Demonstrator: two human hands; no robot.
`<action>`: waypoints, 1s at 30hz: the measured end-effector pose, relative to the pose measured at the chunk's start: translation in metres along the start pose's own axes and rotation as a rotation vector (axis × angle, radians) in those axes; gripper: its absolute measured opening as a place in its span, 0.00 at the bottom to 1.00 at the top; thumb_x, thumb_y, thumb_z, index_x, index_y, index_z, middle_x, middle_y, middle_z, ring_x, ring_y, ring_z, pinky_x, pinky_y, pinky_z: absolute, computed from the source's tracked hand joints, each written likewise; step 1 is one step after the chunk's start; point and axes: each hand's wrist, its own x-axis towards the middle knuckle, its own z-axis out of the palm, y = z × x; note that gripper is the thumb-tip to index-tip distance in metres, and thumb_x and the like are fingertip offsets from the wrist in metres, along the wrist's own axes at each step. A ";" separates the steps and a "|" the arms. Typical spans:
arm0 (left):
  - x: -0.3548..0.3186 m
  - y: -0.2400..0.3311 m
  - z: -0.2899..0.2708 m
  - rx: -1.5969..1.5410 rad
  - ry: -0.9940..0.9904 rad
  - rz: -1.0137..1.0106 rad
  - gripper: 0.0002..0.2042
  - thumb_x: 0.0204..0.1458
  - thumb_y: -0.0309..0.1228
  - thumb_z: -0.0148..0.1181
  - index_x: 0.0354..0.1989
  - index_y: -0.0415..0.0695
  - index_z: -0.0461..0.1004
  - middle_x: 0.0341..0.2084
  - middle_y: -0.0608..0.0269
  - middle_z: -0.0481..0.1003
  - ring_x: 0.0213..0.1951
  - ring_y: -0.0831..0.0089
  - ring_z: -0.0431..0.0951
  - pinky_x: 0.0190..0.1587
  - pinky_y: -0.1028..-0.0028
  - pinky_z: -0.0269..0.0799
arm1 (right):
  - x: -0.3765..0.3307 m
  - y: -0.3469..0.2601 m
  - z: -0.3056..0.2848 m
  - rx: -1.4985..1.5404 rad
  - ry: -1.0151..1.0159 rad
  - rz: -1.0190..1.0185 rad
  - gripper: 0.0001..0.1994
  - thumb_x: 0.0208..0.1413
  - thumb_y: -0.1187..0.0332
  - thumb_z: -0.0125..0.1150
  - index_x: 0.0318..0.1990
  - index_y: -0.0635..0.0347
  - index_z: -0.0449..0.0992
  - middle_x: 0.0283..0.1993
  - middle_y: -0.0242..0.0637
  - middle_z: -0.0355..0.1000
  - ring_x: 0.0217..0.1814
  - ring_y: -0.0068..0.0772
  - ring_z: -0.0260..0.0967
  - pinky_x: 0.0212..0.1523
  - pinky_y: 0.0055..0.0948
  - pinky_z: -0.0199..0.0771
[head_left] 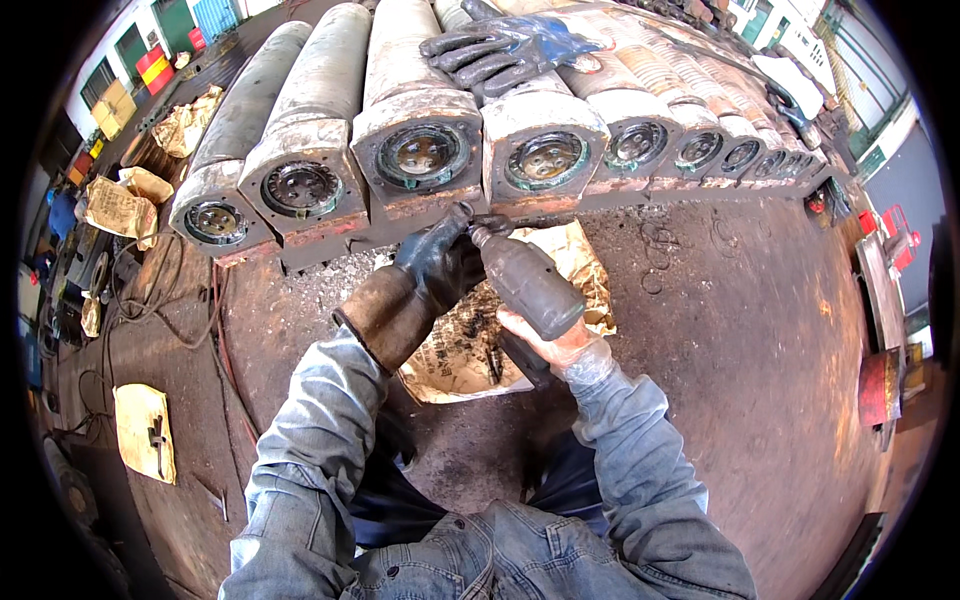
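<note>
My right hand (548, 345), bare, is wrapped around the handle of a dark, grimy cordless impact wrench (532, 285), whose nose points away from me toward the row of cylinders. My left hand (438, 268) wears a dark rubber-coated work glove with a brown cuff. Its fingers are closed at the tool's nose, around a small dark metal piece (463, 214) that I cannot make out fully. Just beyond both hands stands the square end block of a thick metal cylinder (420, 155), with a round recessed fitting in its face. Below the tool lies a crumpled brown paper sack (450, 365) with small dark parts on it.
Several similar cylinders (285, 190) lie side by side across the far edge. A spare blue-black glove (510, 50) rests on top of them. Black rings (655, 250) are scattered on the rusty floor at right. Hoses (222, 350) and a yellow sheet (145, 430) lie at left.
</note>
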 end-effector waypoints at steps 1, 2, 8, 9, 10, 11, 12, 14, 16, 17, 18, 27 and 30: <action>0.004 -0.001 0.001 0.009 -0.045 -0.001 0.23 0.61 0.48 0.52 0.51 0.38 0.73 0.45 0.52 0.76 0.47 0.61 0.76 0.55 0.61 0.71 | -0.016 0.038 0.013 -0.150 0.044 -0.101 0.26 0.47 0.69 0.74 0.55 0.59 0.74 0.51 0.40 0.76 0.53 0.36 0.74 0.54 0.34 0.74; 0.001 0.000 -0.008 0.017 -0.058 0.013 0.22 0.62 0.46 0.52 0.50 0.37 0.73 0.44 0.52 0.77 0.47 0.61 0.76 0.54 0.62 0.72 | -0.010 0.023 0.016 -0.102 0.044 -0.089 0.26 0.47 0.69 0.74 0.55 0.59 0.74 0.51 0.40 0.76 0.53 0.36 0.74 0.54 0.34 0.74; 0.003 0.001 -0.020 -0.136 0.006 0.025 0.18 0.64 0.39 0.49 0.49 0.34 0.73 0.42 0.51 0.77 0.45 0.61 0.78 0.55 0.62 0.73 | 0.021 -0.044 -0.015 0.177 0.010 -0.011 0.25 0.49 0.69 0.73 0.56 0.59 0.73 0.48 0.39 0.77 0.50 0.34 0.75 0.50 0.33 0.75; 0.004 0.001 -0.020 -0.156 0.039 0.031 0.18 0.64 0.39 0.49 0.49 0.34 0.73 0.42 0.51 0.77 0.44 0.60 0.78 0.55 0.61 0.73 | 0.026 -0.047 -0.018 0.202 0.029 -0.093 0.24 0.50 0.69 0.72 0.56 0.59 0.73 0.46 0.38 0.77 0.47 0.33 0.75 0.47 0.33 0.77; -0.001 0.002 -0.023 -0.110 0.039 0.042 0.20 0.63 0.41 0.52 0.50 0.33 0.73 0.46 0.50 0.77 0.46 0.59 0.78 0.56 0.58 0.72 | 0.025 -0.045 -0.020 0.247 -0.009 -0.018 0.23 0.51 0.71 0.71 0.55 0.59 0.73 0.44 0.37 0.77 0.43 0.31 0.75 0.42 0.31 0.76; -0.001 0.003 -0.024 -0.053 0.093 0.053 0.22 0.62 0.43 0.53 0.50 0.34 0.73 0.48 0.50 0.77 0.49 0.58 0.77 0.56 0.58 0.71 | 0.024 -0.041 -0.023 0.290 -0.045 0.057 0.21 0.51 0.72 0.71 0.54 0.59 0.73 0.42 0.36 0.76 0.39 0.29 0.74 0.38 0.29 0.76; 0.000 0.003 -0.026 0.004 0.148 0.064 0.23 0.62 0.45 0.54 0.51 0.34 0.73 0.49 0.51 0.76 0.51 0.58 0.76 0.57 0.58 0.70 | 0.023 -0.040 -0.024 0.386 -0.040 0.162 0.20 0.52 0.72 0.70 0.53 0.59 0.73 0.40 0.34 0.76 0.36 0.27 0.73 0.34 0.28 0.75; -0.002 0.006 -0.031 0.199 0.192 0.037 0.29 0.58 0.53 0.58 0.55 0.38 0.72 0.55 0.52 0.73 0.60 0.59 0.70 0.63 0.59 0.62 | 0.024 -0.045 -0.026 0.632 0.031 0.400 0.17 0.53 0.74 0.69 0.50 0.59 0.74 0.36 0.32 0.75 0.30 0.23 0.71 0.28 0.24 0.72; 0.001 0.002 -0.032 0.401 0.263 0.025 0.29 0.57 0.53 0.59 0.57 0.41 0.71 0.57 0.53 0.72 0.61 0.60 0.69 0.64 0.59 0.59 | 0.025 -0.043 -0.028 0.775 0.151 0.601 0.16 0.53 0.76 0.68 0.48 0.60 0.73 0.35 0.31 0.74 0.28 0.22 0.70 0.26 0.23 0.71; -0.001 0.002 -0.026 0.503 0.300 0.020 0.30 0.57 0.54 0.59 0.58 0.42 0.70 0.58 0.53 0.72 0.62 0.60 0.68 0.65 0.59 0.58 | 0.027 -0.034 -0.030 0.816 0.169 0.555 0.15 0.53 0.76 0.67 0.48 0.61 0.73 0.36 0.32 0.74 0.28 0.22 0.69 0.26 0.24 0.71; -0.007 0.001 -0.020 0.546 0.322 0.047 0.33 0.52 0.56 0.64 0.59 0.45 0.69 0.55 0.58 0.73 0.59 0.64 0.70 0.61 0.61 0.60 | 0.029 -0.028 -0.029 0.858 0.237 0.535 0.14 0.53 0.76 0.67 0.47 0.62 0.73 0.36 0.33 0.74 0.28 0.22 0.69 0.25 0.24 0.70; 0.012 -0.008 -0.040 0.722 0.373 0.296 0.32 0.46 0.56 0.70 0.53 0.46 0.74 0.34 0.73 0.75 0.32 0.81 0.69 0.32 0.78 0.61 | 0.053 -0.017 -0.039 1.023 0.385 0.591 0.14 0.56 0.73 0.65 0.48 0.62 0.73 0.32 0.32 0.71 0.26 0.24 0.67 0.25 0.25 0.68; 0.015 -0.006 -0.050 0.748 0.372 0.241 0.31 0.47 0.56 0.69 0.53 0.46 0.74 0.34 0.74 0.75 0.33 0.82 0.69 0.34 0.77 0.61 | 0.058 -0.009 -0.034 1.132 0.384 0.569 0.13 0.56 0.71 0.65 0.48 0.62 0.73 0.30 0.30 0.70 0.26 0.23 0.66 0.25 0.25 0.67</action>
